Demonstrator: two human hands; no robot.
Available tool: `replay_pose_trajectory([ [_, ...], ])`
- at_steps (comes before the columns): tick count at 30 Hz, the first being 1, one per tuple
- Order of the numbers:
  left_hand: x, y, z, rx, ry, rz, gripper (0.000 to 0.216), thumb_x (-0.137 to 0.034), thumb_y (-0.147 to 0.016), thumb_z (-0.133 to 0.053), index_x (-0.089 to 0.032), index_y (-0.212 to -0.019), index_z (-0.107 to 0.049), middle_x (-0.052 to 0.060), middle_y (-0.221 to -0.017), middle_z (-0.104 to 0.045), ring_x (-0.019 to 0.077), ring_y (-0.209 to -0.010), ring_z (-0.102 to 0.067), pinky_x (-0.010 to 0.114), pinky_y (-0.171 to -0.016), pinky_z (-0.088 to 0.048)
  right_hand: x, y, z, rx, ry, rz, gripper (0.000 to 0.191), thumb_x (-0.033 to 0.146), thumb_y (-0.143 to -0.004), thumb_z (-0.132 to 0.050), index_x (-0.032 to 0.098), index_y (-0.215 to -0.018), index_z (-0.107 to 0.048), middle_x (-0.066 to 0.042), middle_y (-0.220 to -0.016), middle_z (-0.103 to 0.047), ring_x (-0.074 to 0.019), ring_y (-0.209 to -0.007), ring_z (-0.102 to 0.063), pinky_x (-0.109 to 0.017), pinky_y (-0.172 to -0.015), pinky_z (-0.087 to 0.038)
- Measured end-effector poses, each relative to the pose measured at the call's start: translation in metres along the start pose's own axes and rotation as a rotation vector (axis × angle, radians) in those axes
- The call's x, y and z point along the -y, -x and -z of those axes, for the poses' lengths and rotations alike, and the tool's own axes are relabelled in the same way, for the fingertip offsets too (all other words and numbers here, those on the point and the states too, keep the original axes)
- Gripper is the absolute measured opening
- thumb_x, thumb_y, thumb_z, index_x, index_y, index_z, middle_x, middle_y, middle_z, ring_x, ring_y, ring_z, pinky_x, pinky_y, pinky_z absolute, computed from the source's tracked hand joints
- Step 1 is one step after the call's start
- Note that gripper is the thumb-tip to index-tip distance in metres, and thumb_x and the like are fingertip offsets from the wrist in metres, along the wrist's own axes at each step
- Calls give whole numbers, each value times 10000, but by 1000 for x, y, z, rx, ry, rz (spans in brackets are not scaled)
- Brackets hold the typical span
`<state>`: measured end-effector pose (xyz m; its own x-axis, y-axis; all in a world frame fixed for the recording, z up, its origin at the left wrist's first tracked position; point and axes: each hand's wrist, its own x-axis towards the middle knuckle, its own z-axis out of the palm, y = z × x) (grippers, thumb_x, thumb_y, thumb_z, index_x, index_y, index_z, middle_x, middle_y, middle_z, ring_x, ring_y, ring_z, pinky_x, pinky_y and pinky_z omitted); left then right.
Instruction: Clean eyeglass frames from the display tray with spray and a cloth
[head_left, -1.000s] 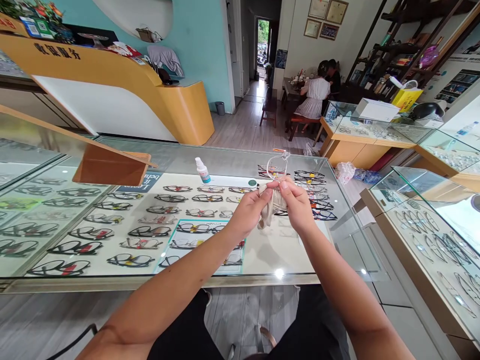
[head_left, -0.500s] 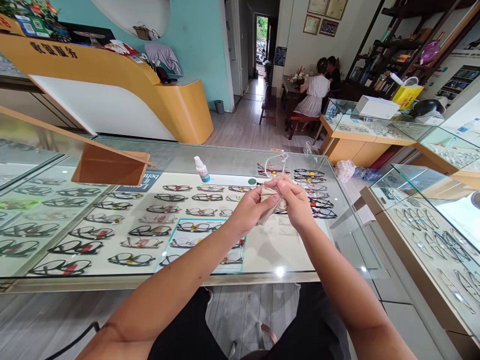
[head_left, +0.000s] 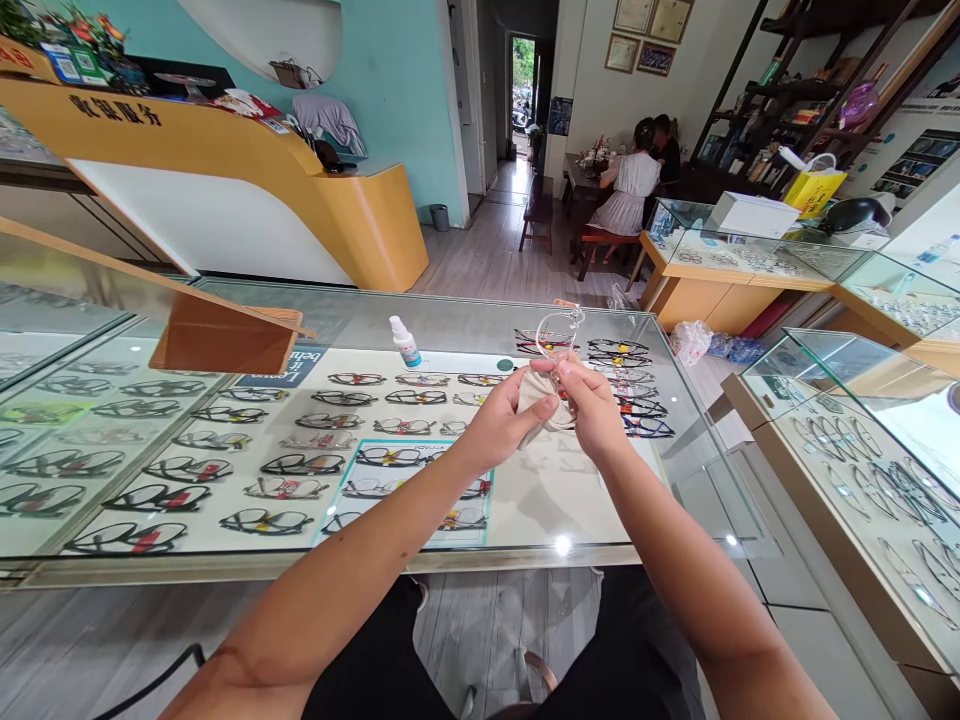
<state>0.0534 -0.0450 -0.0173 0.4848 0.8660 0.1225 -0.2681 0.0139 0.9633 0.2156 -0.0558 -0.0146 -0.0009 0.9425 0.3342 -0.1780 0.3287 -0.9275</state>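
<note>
Above the glass display counter (head_left: 375, 320) I hold a pair of clear-framed glasses (head_left: 556, 335) together with a beige cleaning cloth (head_left: 536, 400). My left hand (head_left: 504, 420) pinches the cloth against one lens. My right hand (head_left: 594, 410) grips the frame from the other side, fingers closed. The upper part of the glasses sticks up past my fingers. A small white spray bottle (head_left: 406, 342) with a blue label stands on the counter, to the left of my hands.
Under the glass lie several rows of spectacle frames (head_left: 300, 440). A wooden stand (head_left: 225, 340) sits at the left. More glass cases (head_left: 862, 440) run along the right. Two people (head_left: 637, 180) sit at a table far back, beyond a yellow reception desk (head_left: 247, 170).
My hands have shifted slightly while rubbing the cloth on the lens; the cloth is bunched higher between my fingers than a second ago. The glasses stay in the same spot.
</note>
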Motion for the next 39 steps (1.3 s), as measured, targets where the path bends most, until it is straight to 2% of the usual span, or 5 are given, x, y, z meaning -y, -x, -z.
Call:
replay_pose_trajectory([
  [5, 5, -3, -2, -161, -80, -125, 542, -640, -861, -838, -216, -1183, -737, 39, -1002, -775, 171, -848, -698, 292, -818, -541, -6, 3, -6, 32, 73, 68, 364, 587, -1027, -654, 316, -1060, -894, -65, -1105, -658, -278, -1214, -575, -454, -1147, -448],
  [12, -2, -2, -3, -186, -136, -189, 533, -686, -971, -686, -192, -1145, -782, 52, -934, -784, 179, -833, -696, 302, -825, -549, -6, 5, -7, 17, 24, 65, 389, 567, -1004, -684, 285, -791, -847, -66, -1085, -697, -284, -1166, -576, -467, -1121, -454],
  [26, -6, -1, 4, 83, -114, -77, 588, -567, -921, -810, -190, -1356, -686, 77, -1116, -777, 205, -961, -710, 297, -857, -550, 9, 2, -4, -74, -112, -70, 283, 471, -948, -711, 293, -1054, -903, -54, -1095, -634, -239, -1009, -615, -391, -917, -517],
  [33, 1, -2, 3, -110, -124, -121, 558, -642, -906, -793, -210, -1251, -715, 27, -954, -748, 153, -788, -652, 278, -754, -523, 0, 6, -4, 26, 115, 65, 351, 559, -1026, -648, 333, -1154, -884, -68, -1134, -698, -288, -1184, -594, -483, -1116, -473],
  [39, -6, -3, 5, -161, -211, -171, 542, -693, -981, -662, -195, -1162, -776, 44, -899, -754, 178, -810, -666, 300, -793, -542, 0, 5, -5, 6, 84, 68, 333, 555, -1008, -674, 325, -1101, -897, -63, -1081, -685, -280, -1124, -601, -473, -1087, -475],
])
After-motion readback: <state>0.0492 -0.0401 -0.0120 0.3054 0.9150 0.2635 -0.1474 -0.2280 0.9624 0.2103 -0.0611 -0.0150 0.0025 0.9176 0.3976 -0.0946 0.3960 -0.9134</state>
